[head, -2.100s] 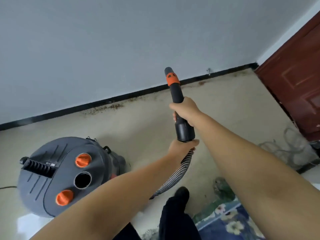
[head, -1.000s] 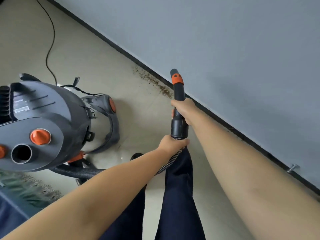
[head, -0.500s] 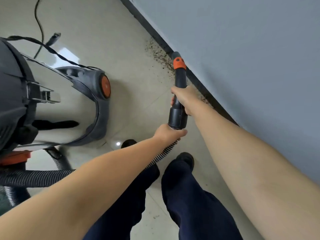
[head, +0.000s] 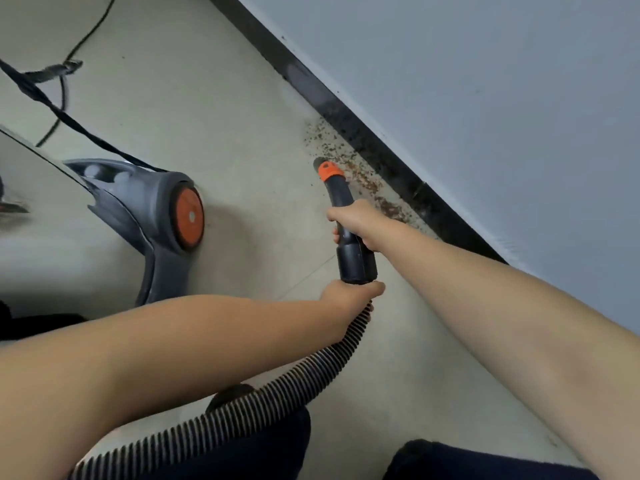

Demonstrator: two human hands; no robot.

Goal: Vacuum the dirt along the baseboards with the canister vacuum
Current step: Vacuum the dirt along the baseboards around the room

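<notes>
So, quick rundown from where I'm standing:

Nozzle: black hard-plastic tube (head: 341,199) with an orange collar near the tip, round mouth pointed down at the floor just beside the dirt, widening to a fat cuff at the near end.
Right hand: right hand (head: 353,221) wrapped round the middle of the tube, fingers curled under it, firm grip.
Left hand: left hand (head: 349,294) closed round the spot where the tube meets the hose, right under the cuff, thumb over the top.
Hose: ribbed black-and-pale corrugated hose (head: 277,393), bendy, curving from the left hand down to the near left.
Dirt: brown crumbly specks (head: 349,164) scattered in a strip hard against the baseboard, to the right of and beyond the nozzle tip.
Baseboard: glossy black strip (head: 363,133) running diagonally from far left to near right, under a smooth pale grey-blue wall (head: 502,98).
Canister vacuum: over on the left, shiny metal drum (head: 52,237) in a grey plastic base, with a round orange wheel hub (head: 187,216).
Cord: thin black power cable (head: 69,60) snaking on the far left.
Floor: smooth beige tile (head: 225,98), slightly shiny.
Legs: dark trousers (head: 485,462) at the near edge.
</notes>
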